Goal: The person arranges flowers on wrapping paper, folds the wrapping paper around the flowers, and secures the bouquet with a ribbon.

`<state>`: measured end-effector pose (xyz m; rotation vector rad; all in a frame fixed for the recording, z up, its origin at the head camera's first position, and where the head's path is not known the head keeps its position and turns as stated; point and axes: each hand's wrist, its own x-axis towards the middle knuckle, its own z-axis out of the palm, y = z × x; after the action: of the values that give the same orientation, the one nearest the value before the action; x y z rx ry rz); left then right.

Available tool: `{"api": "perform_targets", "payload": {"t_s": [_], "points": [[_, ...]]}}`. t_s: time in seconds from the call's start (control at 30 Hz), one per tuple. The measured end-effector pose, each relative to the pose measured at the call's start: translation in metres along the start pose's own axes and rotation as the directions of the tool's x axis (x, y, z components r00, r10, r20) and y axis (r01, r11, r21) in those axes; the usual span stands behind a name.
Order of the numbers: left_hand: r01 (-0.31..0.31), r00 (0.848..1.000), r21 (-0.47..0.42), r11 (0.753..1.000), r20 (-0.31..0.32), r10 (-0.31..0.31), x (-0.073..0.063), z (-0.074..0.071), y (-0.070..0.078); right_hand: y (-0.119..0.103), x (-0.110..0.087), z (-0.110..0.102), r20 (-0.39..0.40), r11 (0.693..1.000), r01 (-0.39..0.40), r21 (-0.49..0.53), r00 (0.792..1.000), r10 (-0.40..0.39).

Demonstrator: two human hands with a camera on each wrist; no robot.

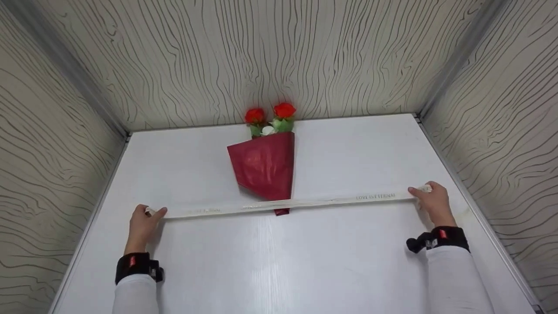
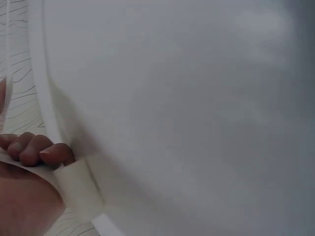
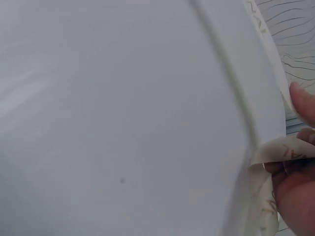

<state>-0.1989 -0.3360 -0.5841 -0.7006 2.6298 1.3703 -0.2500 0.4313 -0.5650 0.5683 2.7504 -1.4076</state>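
Note:
A cream ribbon [image 1: 314,203] with printed lettering is stretched taut between the two hands in the head view. My left hand [image 1: 144,224] pinches its left end, and my right hand [image 1: 433,203] pinches the right end. The ribbon passes across the lower, narrow part of a bouquet in dark red wrapping paper [image 1: 266,165]. Two red roses [image 1: 284,110] and a white flower [image 1: 268,130] show at the bouquet's top. In the left wrist view a ribbon end [image 2: 81,189] hangs by the curled fingers [image 2: 34,150]. A loose ribbon tail [image 3: 268,196] droops beside the right hand in the right wrist view.
The bouquet lies on a white table [image 1: 348,261], its flowers near the back edge. Wood-patterned panels [image 1: 270,52] enclose the table at the back and on both sides. A black camera strap [image 1: 133,267] is on each wrist.

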Motion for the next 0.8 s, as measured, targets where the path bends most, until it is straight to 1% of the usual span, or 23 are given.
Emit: {"api": "perform_targets", "payload": {"t_s": [0.1,0.2,0.3,0.4,0.6,0.73,0.8], "points": [[0.007,1.000,0.024,1.000,0.017,-0.007,0.001,0.003,0.001,0.002,0.000,0.007,-0.023,0.999,0.011,-0.032,1.000,-0.012],[0.001,1.000,0.052,0.999,0.022,-0.002,0.001,0.003,0.000,0.004,0.000,0.011,-0.039,0.994,0.052,-0.092,0.998,-0.055],[-0.015,1.000,0.075,0.997,0.024,0.013,-0.001,0.001,-0.002,0.004,-0.001,0.013,-0.049,0.979,0.103,-0.174,0.992,-0.113],[-0.028,0.999,0.099,0.995,0.034,0.025,-0.003,-0.002,-0.005,0.006,-0.001,0.014,-0.031,0.962,0.138,-0.236,0.988,-0.149],[-0.035,0.999,0.123,0.992,0.040,0.030,-0.007,-0.003,-0.007,0.009,-0.004,0.015,-0.004,0.954,0.162,-0.252,0.986,-0.168],[-0.043,0.998,0.140,0.989,0.046,0.036,-0.007,-0.001,-0.008,0.011,-0.005,0.016,-0.011,0.957,0.170,-0.236,0.984,-0.177],[-0.064,0.998,0.155,0.986,0.040,0.058,-0.007,0.000,-0.007,0.011,-0.006,0.016,-0.022,0.965,0.168,-0.204,0.984,-0.176]]}}
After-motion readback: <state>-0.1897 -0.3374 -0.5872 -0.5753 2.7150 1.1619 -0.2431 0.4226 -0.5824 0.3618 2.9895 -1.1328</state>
